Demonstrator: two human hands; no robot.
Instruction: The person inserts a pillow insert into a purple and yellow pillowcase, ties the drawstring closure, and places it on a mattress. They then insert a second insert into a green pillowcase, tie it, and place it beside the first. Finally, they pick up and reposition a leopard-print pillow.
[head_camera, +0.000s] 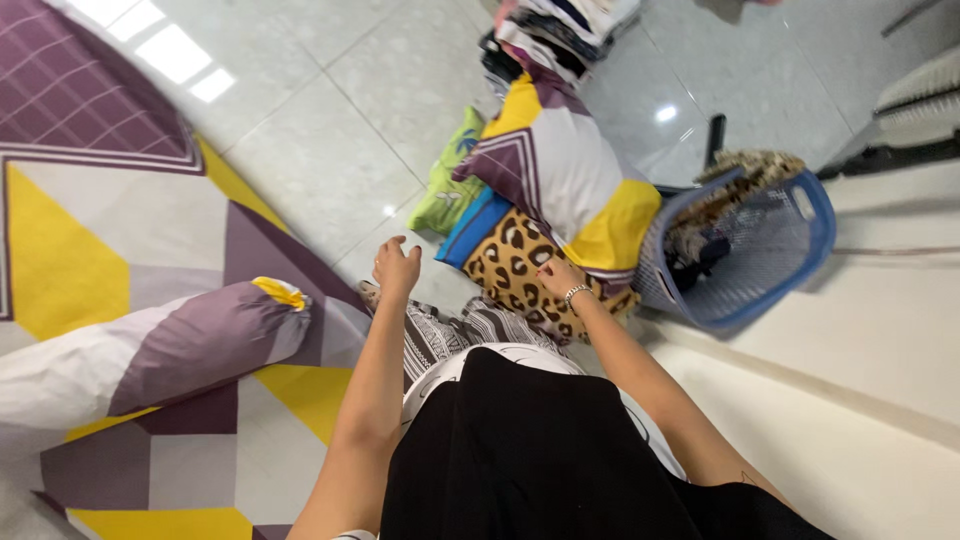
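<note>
Looking down past our black top, we see our right hand (560, 277) resting on the leopard-print pillow (520, 270), fingers loosely curled against its fabric; we cannot tell whether they actually pinch it. The pillow sits at about twelve o'clock from our body, on the tiled floor (320, 150), its long axis running from ten to four o'clock. On top of it, toward one o'clock, leans a purple, white and yellow pillow (570, 175), and a green cushion (448, 185) lies just beside at eleven o'clock.

Our left hand (396, 268) hangs free at ten o'clock from the right, fingers half closed on nothing, apart from the pillow's near corner. So the right hand is the nearer one.

A blue laundry basket (800, 255) stands at three o'clock of the pillows, a bolster (150, 350) on the bedsheet (70, 250) at nine.
</note>
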